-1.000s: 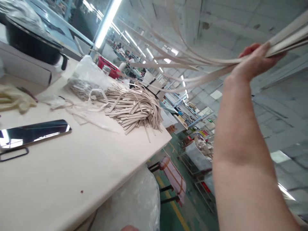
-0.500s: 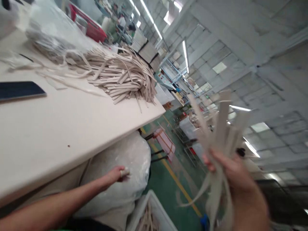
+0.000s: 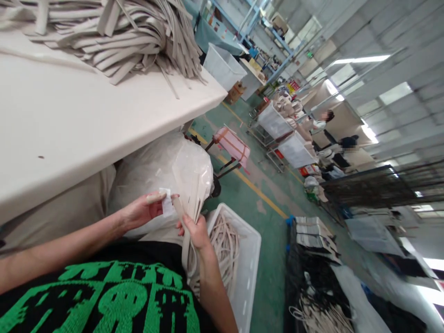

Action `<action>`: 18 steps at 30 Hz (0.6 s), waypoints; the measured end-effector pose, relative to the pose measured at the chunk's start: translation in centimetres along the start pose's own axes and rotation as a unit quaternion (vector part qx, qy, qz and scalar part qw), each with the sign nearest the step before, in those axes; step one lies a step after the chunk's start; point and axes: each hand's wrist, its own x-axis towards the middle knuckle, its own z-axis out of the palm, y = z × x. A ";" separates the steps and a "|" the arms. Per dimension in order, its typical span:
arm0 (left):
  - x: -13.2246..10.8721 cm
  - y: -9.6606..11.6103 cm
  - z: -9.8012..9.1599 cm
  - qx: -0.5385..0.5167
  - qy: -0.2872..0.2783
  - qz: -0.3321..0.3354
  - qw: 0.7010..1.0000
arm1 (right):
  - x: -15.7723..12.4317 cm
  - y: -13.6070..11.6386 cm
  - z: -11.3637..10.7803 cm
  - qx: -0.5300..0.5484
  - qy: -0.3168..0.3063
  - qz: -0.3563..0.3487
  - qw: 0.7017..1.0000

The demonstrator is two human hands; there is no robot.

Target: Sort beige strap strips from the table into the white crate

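Note:
My left hand (image 3: pixel 144 212) pinches a small white tag (image 3: pixel 168 203) between thumb and fingers, in front of a clear plastic bag. Close beside it on the right, my right hand (image 3: pixel 196 231) is closed round a bundle of flat beige strips (image 3: pixel 194 196). The strips' upper ends fan out above the fist, and their looped lengths hang below it. One strip end reaches towards the tag; whether they touch is too small to tell. A large pile of similar strips (image 3: pixel 138 44) lies on the white table (image 3: pixel 69 111) at the upper left.
A white bin (image 3: pixel 255 249) holding loose strips stands on the floor to my right. The large plastic bag (image 3: pixel 156 159) bulges below the table edge. Beyond are a pink-topped stool (image 3: pixel 231 144), wheeled bins (image 3: pixel 294 148), and people in the distance.
My right hand has come down and left with the strips, near my left hand. A white tag now shows at my left fingers. The view has turned downward and right.

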 end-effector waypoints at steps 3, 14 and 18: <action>-0.4 -0.6 0.2 0.099 0.010 0.037 0.994 | -0.1 1.5 0.5 -0.022 0.045 -0.014 0.999; -1.1 -0.7 0.8 0.231 0.109 0.104 0.961 | -1.0 0.6 1.7 0.095 0.046 0.026 0.994; -0.8 -0.2 1.7 0.138 0.155 0.097 0.973 | -1.5 0.1 1.7 0.059 0.017 0.021 0.998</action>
